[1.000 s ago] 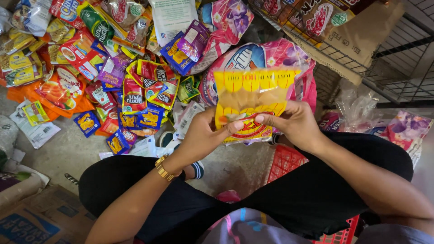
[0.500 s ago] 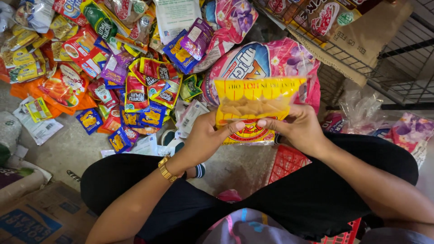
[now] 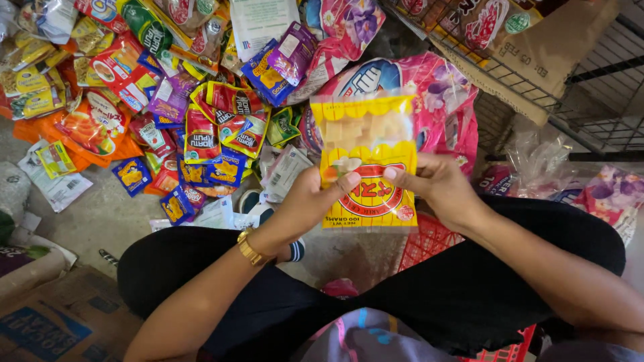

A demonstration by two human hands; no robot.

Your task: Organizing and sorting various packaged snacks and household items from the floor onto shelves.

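Note:
A yellow snack packet (image 3: 365, 157) with a clear window and a red round emblem is held upright in front of me by both hands. My left hand (image 3: 312, 201), with a gold watch on the wrist, pinches its left edge. My right hand (image 3: 436, 188) pinches its right edge at mid height. Behind the packet lies a large pink bag (image 3: 429, 94). I sit cross-legged in black trousers.
Several small snack packets in red, yellow, purple and blue (image 3: 194, 127) are heaped on the grey floor at the left. A wire rack with a cardboard box (image 3: 537, 53) stands at the upper right. A red plastic basket (image 3: 429, 241) lies under my right forearm. Cardboard boxes (image 3: 60, 315) sit lower left.
The packet has been turned from lying sideways to standing upright, its red emblem now facing me. My fingers have shifted from its lower edge to its two sides.

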